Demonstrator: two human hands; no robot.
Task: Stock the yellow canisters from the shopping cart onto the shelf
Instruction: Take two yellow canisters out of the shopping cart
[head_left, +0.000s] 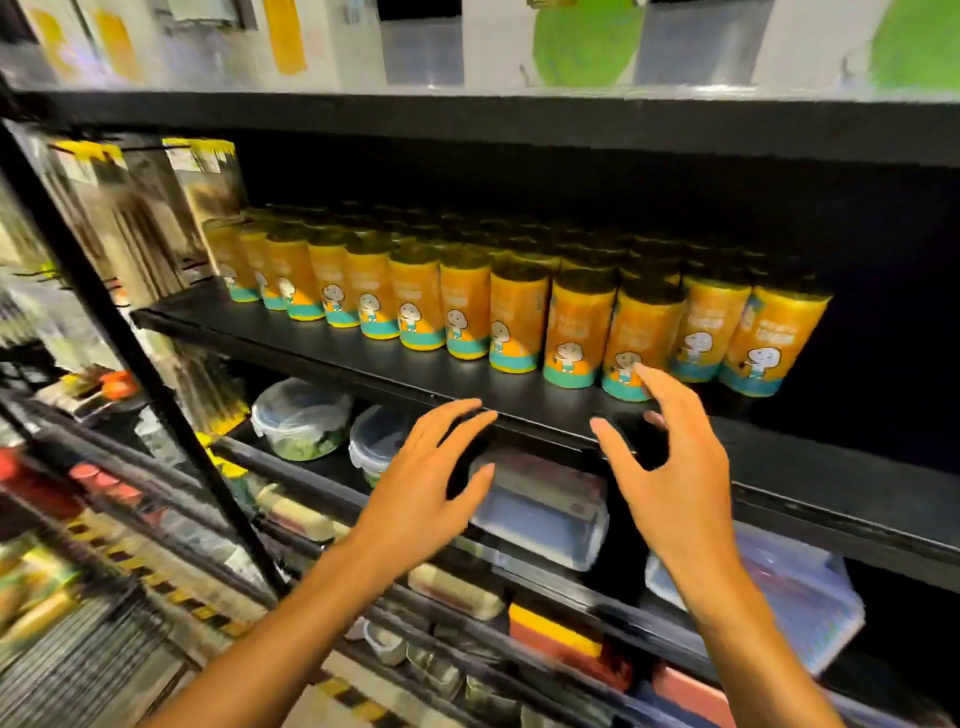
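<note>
Several yellow canisters (519, 317) with a cartoon figure and a teal band stand in rows on the black shelf (332, 343), the front row running from left to right. My left hand (431, 483) hovers in front of the shelf's front edge, fingers spread and holding nothing. My right hand (670, 457) is raised near the shelf edge with fingers spread; its fingertips are close to the base of one front-row canister (636, 338), and I cannot tell whether they touch it. The shopping cart is not in view.
Below the shelf lie clear plastic food containers (301, 415) and flat lidded boxes (545, 509). Hanging packets (156, 208) fill the left end of the shelf unit. A black upright post (130, 338) slants down the left. The shelf's right end (857, 441) is bare and dark.
</note>
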